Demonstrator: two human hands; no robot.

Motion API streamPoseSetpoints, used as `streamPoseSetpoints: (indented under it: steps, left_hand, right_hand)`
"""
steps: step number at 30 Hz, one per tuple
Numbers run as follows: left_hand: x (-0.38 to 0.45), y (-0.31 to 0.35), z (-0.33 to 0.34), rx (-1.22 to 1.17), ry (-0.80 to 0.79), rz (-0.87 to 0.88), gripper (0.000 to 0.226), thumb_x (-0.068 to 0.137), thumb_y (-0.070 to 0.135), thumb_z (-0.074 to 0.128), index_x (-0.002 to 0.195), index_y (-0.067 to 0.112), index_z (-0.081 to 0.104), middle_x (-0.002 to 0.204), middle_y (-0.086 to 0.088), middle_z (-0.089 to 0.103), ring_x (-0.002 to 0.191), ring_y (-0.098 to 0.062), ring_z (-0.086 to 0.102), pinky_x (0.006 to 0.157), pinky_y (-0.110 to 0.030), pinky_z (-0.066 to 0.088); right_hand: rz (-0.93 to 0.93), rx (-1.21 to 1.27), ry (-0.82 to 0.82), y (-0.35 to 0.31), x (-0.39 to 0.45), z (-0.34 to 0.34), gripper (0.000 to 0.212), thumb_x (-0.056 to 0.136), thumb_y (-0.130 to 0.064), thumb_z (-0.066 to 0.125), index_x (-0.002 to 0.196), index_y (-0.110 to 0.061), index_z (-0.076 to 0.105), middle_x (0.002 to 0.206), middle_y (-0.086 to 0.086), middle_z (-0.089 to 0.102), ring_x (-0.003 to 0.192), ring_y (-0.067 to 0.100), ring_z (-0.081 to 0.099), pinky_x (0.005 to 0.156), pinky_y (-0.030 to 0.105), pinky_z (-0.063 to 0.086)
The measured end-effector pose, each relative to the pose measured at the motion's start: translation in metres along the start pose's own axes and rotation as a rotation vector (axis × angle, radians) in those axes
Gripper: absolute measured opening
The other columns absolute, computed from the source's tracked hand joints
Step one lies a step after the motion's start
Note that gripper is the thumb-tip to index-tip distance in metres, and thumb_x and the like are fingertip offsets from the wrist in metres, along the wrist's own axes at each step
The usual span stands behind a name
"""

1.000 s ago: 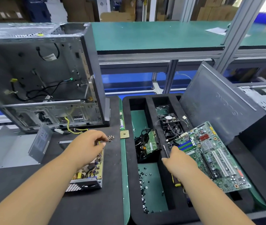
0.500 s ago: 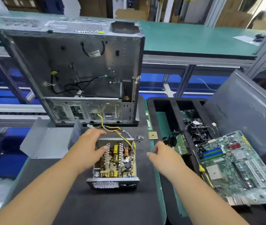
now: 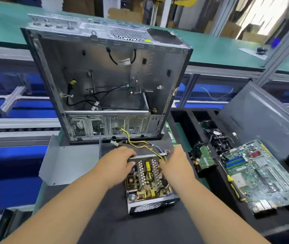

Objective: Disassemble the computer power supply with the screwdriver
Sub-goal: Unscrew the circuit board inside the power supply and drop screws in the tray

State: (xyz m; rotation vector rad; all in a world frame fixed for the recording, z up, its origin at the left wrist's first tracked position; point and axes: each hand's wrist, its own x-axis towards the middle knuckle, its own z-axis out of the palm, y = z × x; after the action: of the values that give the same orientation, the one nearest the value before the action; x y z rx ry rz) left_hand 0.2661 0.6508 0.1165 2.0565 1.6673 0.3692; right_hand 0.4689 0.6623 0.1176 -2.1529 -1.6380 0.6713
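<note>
Metal cover off, the power supply lies open. Both hands, the right newly arrived, grip its far end; the screwdriver rests aside, suggesting board removal next.

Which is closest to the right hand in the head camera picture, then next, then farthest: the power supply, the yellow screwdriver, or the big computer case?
1. Power supply: right under the right hand, touching it.
2. Yellow screwdriver: off to the right, lying beside the motherboard.
3. Computer case: standing open at the back.
</note>
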Motion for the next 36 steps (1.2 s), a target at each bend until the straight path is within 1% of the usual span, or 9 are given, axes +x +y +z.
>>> streamPoseSetpoints:
  steps: [3,6,9,13,24,27,30,33,36]
  left_hand:
    - [-0.001,-0.005,-0.003,0.087,0.03,0.01,0.009,0.097,0.04,0.051,0.099,0.033,0.056,0.106,0.012,0.056,0.101,-0.014,0.057,0.08,-0.032,0.047]
    - [-0.005,-0.013,-0.002,0.121,0.028,0.038,0.014,0.095,0.044,0.052,0.09,0.032,0.049,0.096,0.01,0.055,0.092,-0.016,0.056,0.075,-0.034,0.046]
    - [-0.009,-0.02,-0.001,0.094,0.022,0.049,0.017,0.095,0.044,0.054,0.084,0.032,0.047,0.087,0.011,0.052,0.086,-0.015,0.054,0.071,-0.033,0.045]
    - [-0.01,-0.024,0.0,0.092,0.01,0.085,0.016,0.093,0.043,0.055,0.084,0.031,0.047,0.085,0.011,0.052,0.085,-0.016,0.053,0.071,-0.033,0.045]
    - [-0.004,-0.029,-0.004,0.063,-0.036,0.125,0.011,0.092,0.04,0.057,0.09,0.031,0.052,0.087,0.009,0.056,0.088,-0.016,0.054,0.074,-0.032,0.046]
    - [-0.004,-0.03,-0.003,0.036,-0.04,0.118,0.01,0.091,0.041,0.059,0.09,0.033,0.053,0.087,0.01,0.057,0.088,-0.014,0.055,0.076,-0.033,0.048]
    - [-0.003,-0.031,-0.002,0.033,-0.049,0.12,0.009,0.091,0.042,0.058,0.094,0.035,0.055,0.089,0.011,0.058,0.089,-0.013,0.056,0.077,-0.032,0.048]
    - [-0.001,-0.032,-0.001,0.031,-0.057,0.123,0.008,0.091,0.043,0.058,0.094,0.036,0.055,0.089,0.011,0.06,0.09,-0.013,0.056,0.076,-0.032,0.049]
    - [0.001,-0.033,-0.001,0.027,-0.064,0.127,0.008,0.091,0.042,0.059,0.092,0.036,0.055,0.087,0.012,0.06,0.087,-0.012,0.056,0.072,-0.03,0.047]
  right_hand:
    - [0.015,-0.004,-0.052,-0.001,0.005,0.007,0.034,0.092,-0.032,0.066,0.113,-0.014,0.046,0.103,0.004,0.06,0.088,0.023,0.061,0.069,0.033,0.045]
    - [-0.047,-0.071,-0.099,-0.005,0.005,0.013,0.037,0.096,-0.034,0.061,0.126,-0.014,0.052,0.116,0.001,0.063,0.099,0.02,0.06,0.075,0.028,0.041]
    - [-0.163,-0.191,-0.04,-0.01,-0.001,0.018,0.025,0.097,-0.032,0.06,0.114,-0.016,0.051,0.109,0.001,0.06,0.097,0.022,0.059,0.074,0.032,0.045]
    - [-0.299,-0.296,0.071,-0.017,-0.011,0.024,0.023,0.096,-0.027,0.059,0.106,-0.017,0.041,0.097,-0.003,0.041,0.084,0.021,0.049,0.066,0.031,0.037]
    - [-0.081,-0.153,0.093,-0.02,0.01,0.012,0.005,0.097,-0.01,0.048,0.1,-0.011,0.052,0.084,0.008,0.059,0.073,0.029,0.057,0.06,0.035,0.043]
    - [-0.1,-0.021,0.057,-0.02,0.01,0.009,0.012,0.091,-0.007,0.049,0.091,-0.016,0.056,0.078,0.004,0.06,0.069,0.024,0.056,0.064,0.036,0.048]
    - [-0.156,0.026,0.029,-0.022,0.011,0.007,0.027,0.087,-0.001,0.047,0.08,-0.024,0.061,0.075,-0.004,0.056,0.062,0.017,0.051,0.055,0.027,0.037]
    - [-0.191,-0.037,-0.018,-0.024,0.013,0.005,0.039,0.088,0.002,0.045,0.074,-0.028,0.066,0.083,0.003,0.054,0.055,0.015,0.045,0.051,0.024,0.03]
    - [-0.182,-0.057,-0.008,-0.023,0.014,0.003,0.043,0.09,0.001,0.044,0.076,-0.031,0.068,0.094,0.005,0.058,0.064,0.018,0.046,0.057,0.025,0.035]
